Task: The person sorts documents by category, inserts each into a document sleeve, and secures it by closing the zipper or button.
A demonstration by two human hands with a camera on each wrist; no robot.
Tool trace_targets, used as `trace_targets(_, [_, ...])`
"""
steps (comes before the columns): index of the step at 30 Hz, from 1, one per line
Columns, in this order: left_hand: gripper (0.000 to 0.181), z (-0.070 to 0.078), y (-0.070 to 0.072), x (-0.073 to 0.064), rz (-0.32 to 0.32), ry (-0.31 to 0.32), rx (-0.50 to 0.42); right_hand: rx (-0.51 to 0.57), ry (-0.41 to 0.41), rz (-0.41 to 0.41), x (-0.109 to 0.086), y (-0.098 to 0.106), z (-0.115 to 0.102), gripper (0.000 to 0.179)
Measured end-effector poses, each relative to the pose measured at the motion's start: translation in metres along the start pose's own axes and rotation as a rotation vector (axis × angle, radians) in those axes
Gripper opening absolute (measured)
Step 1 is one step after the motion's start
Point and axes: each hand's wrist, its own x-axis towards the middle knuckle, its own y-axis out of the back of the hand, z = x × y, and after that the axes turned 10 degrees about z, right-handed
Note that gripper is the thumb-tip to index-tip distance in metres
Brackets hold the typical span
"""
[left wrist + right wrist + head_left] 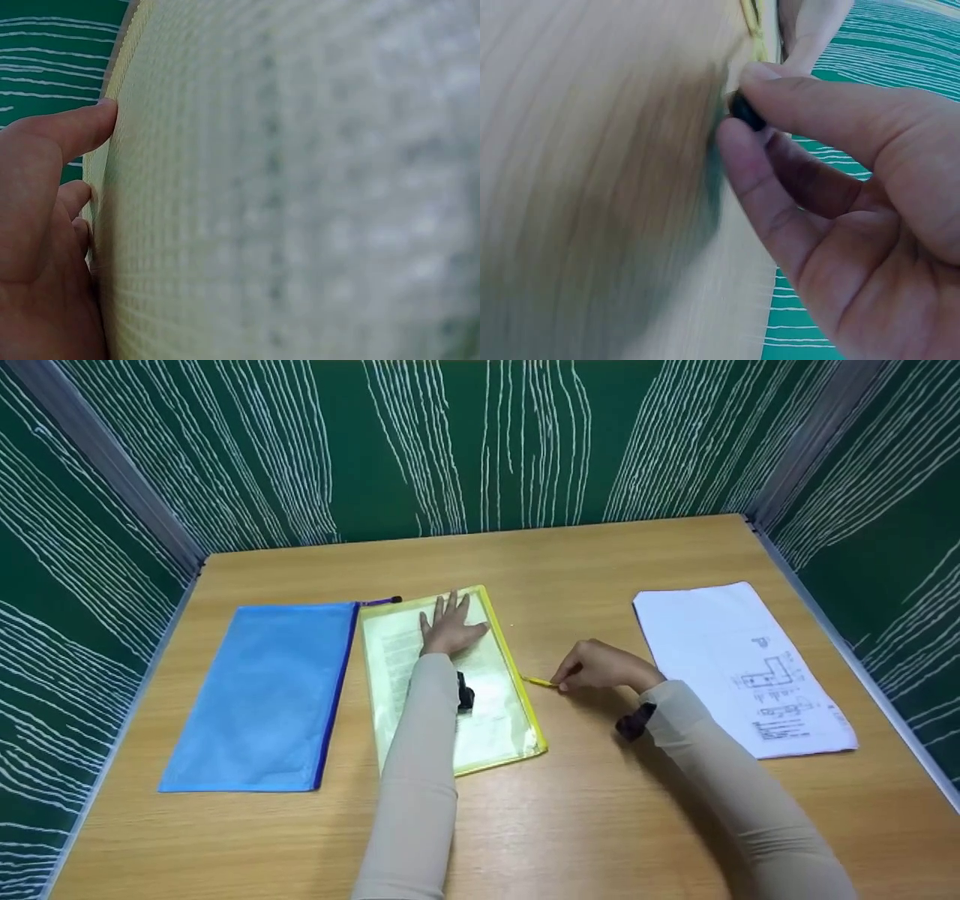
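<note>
In the head view a clear zip folder with yellow edging (495,735) lies on the table, printed sheets showing through it. My left hand (452,631) rests spread on its upper part; the left wrist view shows the folder's mesh surface (225,187) close up, with the fingers (86,131) against it. Off the folder's right edge runs a yellow zipper pull cord (538,682). My right hand (600,666) holds its far end, and in the right wrist view thumb and fingers pinch the cord's black tip (745,112).
A blue zip folder (255,697) with a purple edge lies to the left, its black-tipped pull (395,600) reaching the yellow folder's top corner. On the right is a stack of white papers (697,660) with drawings. Green white-striped walls (510,442) enclose the wooden table (570,825).
</note>
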Motion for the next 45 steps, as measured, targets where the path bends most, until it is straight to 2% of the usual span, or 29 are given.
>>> trace_targets(3, [0.078, -0.001, 0.001, -0.001, 0.000, 0.000, 0.000, -0.013, -0.013, -0.019, -0.003, -0.001, -0.001, 0.015])
trace_targets(11, [0.078, 0.000, 0.001, -0.002, 0.004, 0.004, -0.006, -0.011, 0.034, -0.032, -0.011, -0.003, -0.003, 0.016])
trace_targets(18, [0.077, 0.001, 0.001, -0.001, 0.003, -0.008, -0.008, -0.016, 0.131, -0.033, -0.017, -0.001, -0.002, 0.014])
trace_targets(26, [0.077, -0.004, 0.003, 0.002, 0.015, 0.041, -0.010, -0.007, 0.098, -0.100, -0.030, 0.000, 0.002, 0.015])
trace_targets(33, [0.078, -0.005, 0.005, 0.007, 0.023, 0.059, -0.006, 0.021, 0.097, -0.133, -0.044, 0.002, 0.005, 0.013])
trace_targets(40, [0.079, -0.006, 0.006, 0.007, 0.024, 0.062, -0.005, 0.027, 0.051, -0.168, -0.052, 0.001, 0.008, 0.013])
trace_targets(45, [0.079, -0.007, 0.004, 0.007, 0.015, 0.049, -0.005, 0.027, 0.103, -0.178, -0.056, 0.001, 0.009, 0.013])
